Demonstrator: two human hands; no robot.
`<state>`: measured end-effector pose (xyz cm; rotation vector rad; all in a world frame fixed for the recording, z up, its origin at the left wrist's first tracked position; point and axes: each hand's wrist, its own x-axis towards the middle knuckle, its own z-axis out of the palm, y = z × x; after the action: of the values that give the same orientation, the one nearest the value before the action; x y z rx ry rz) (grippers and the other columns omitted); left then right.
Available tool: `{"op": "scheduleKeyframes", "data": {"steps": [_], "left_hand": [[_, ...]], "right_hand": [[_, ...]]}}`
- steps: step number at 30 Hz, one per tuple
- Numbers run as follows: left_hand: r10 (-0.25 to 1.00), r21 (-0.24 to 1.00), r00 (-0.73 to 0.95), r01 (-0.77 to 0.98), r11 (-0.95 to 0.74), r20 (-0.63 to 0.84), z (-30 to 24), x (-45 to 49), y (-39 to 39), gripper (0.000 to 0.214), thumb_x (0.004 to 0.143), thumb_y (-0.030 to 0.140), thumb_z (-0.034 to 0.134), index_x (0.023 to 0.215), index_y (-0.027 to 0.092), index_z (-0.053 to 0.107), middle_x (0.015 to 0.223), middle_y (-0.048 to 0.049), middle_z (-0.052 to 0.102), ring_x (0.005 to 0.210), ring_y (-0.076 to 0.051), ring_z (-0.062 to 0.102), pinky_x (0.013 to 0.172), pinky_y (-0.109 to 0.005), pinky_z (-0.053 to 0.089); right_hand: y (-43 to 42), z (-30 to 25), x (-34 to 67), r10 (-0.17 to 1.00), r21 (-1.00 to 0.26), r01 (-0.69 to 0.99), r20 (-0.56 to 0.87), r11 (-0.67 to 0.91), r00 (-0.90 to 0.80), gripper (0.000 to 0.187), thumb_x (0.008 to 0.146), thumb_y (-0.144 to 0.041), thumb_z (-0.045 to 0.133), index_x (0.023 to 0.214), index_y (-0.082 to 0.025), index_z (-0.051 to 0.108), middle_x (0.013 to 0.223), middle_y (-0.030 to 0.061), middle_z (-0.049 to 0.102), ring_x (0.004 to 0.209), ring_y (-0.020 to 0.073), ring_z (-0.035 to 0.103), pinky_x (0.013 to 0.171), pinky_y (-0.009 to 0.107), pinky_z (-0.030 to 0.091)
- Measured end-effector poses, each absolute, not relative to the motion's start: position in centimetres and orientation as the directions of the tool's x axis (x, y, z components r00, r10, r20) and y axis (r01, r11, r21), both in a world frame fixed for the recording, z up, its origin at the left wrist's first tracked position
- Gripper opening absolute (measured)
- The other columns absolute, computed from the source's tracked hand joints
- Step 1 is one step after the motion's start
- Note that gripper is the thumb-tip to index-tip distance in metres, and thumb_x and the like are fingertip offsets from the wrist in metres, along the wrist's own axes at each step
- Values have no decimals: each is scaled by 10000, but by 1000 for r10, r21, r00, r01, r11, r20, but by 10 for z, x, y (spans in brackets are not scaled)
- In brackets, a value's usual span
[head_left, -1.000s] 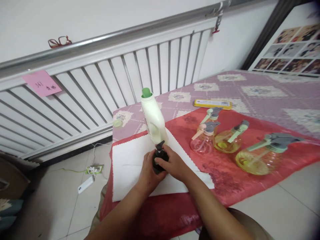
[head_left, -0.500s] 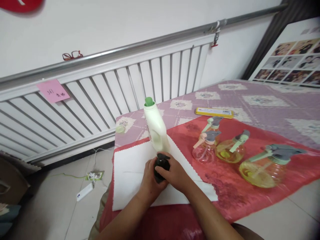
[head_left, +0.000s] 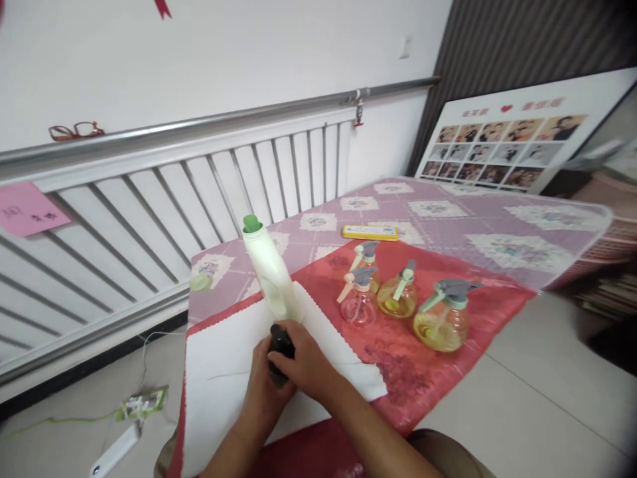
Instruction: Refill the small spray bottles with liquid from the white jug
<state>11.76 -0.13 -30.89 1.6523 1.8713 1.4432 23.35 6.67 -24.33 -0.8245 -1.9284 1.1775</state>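
Note:
Both hands close around a small dark spray bottle [head_left: 279, 345] over a white cloth [head_left: 223, 358]. My left hand [head_left: 261, 388] wraps its lower body from the left. My right hand [head_left: 306, 365] grips it from the right, fingers near the black trigger head. Just behind them stands a white bottle with a green neck [head_left: 269, 272], leaning slightly left, uncapped. Its green cap [head_left: 200, 282] lies to the left on the purple cover.
Three round clear spray bottles [head_left: 398, 299] stand on the red plastic sheet [head_left: 448, 312] to the right. A yellow flat case [head_left: 371, 232] lies behind them. A white radiator [head_left: 149, 199] lines the wall; a photo board [head_left: 502, 146] leans at the far right.
The view has swung right and pulled back, so everything sits further left and smaller. Both hands stay closed on the dark spray bottle; its head has turned slightly.

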Motion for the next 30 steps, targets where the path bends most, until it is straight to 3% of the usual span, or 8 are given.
{"op": "scheduleKeyframes", "data": {"steps": [3, 7, 11, 14, 18, 22, 27, 30], "left_hand": [[868, 797, -334, 594, -109, 368, -315, 116, -4, 689, 684, 266, 687, 1303, 185, 396, 1274, -132, 506, 1192, -304, 513, 1006, -486, 435], [869, 795, -347, 601, -83, 354, -320, 112, -5, 724, 662, 282, 700, 1312, 183, 395, 1296, -147, 494, 1209, -330, 498, 1007, -517, 426], [837, 790, -394, 609, -72, 380, -314, 117, -1, 790, 567, 307, 756, 1282, 183, 446, 1217, -134, 548, 1168, -366, 518, 965, -524, 458], [842, 871, -451, 490, -42, 295, -306, 124, -1, 838, 567, 342, 753, 1313, 194, 401, 1243, -140, 523, 1135, -345, 553, 876, -456, 526], [864, 935, -476, 356, 17, 166, -296, 125, -7, 853, 635, 371, 724, 1362, 220, 304, 1322, -149, 462, 1157, -303, 554, 893, -426, 522], [904, 972, -410, 234, -28, 125, -282, 113, -15, 872, 623, 396, 765, 1348, 253, 302, 1361, -134, 459, 1204, -302, 530, 970, -445, 478], [981, 991, -179, 117, -60, 80, -258, 108, -23, 852, 577, 335, 829, 1306, 221, 402, 1320, -150, 540, 1187, -330, 553, 932, -420, 518], [981, 997, -188, 65, -43, 55, -246, 120, -23, 856, 592, 360, 823, 1331, 230, 410, 1341, -139, 540, 1201, -328, 546, 941, -415, 516]], "right_hand": [[66, -244, 235, 814, -907, 177, 241, 383, -529, 279, 698, -119, 676, 947, -211, 591, 976, 25, 618, 972, 204, 563, 892, 358, 440], [63, -245, 233, 848, -905, 221, 223, 363, -481, 299, 683, -149, 709, 958, -194, 599, 983, 36, 616, 962, 209, 565, 892, 364, 444], [63, -247, 237, 803, -904, 221, 187, 366, -566, 560, 642, -239, 763, 1167, -192, 574, 1193, 83, 593, 1156, 264, 499, 1016, 426, 380], [65, -247, 245, 784, -932, 230, 85, 281, -615, 793, 636, -331, 773, 1348, -177, 459, 1377, 130, 481, 1289, 300, 399, 1078, 456, 323], [70, -243, 260, 740, -959, 175, 50, 224, -671, 809, 685, -373, 740, 1399, -185, 410, 1417, 131, 452, 1306, 292, 407, 1087, 444, 323], [80, -238, 281, 664, -983, 98, 29, 153, -747, 923, 663, -388, 777, 1449, -225, 321, 1404, 120, 485, 1273, 270, 466, 1048, 426, 378], [83, -235, 301, 490, -992, 46, 19, 120, -871, 1133, 524, -286, 865, 1470, -258, 241, 1378, 71, 528, 1246, 250, 506, 1060, 408, 377], [76, -232, 308, 554, -988, 17, 72, 154, -830, 1078, 514, -265, 863, 1434, -253, 301, 1349, 55, 547, 1229, 248, 518, 1055, 403, 386]]}}
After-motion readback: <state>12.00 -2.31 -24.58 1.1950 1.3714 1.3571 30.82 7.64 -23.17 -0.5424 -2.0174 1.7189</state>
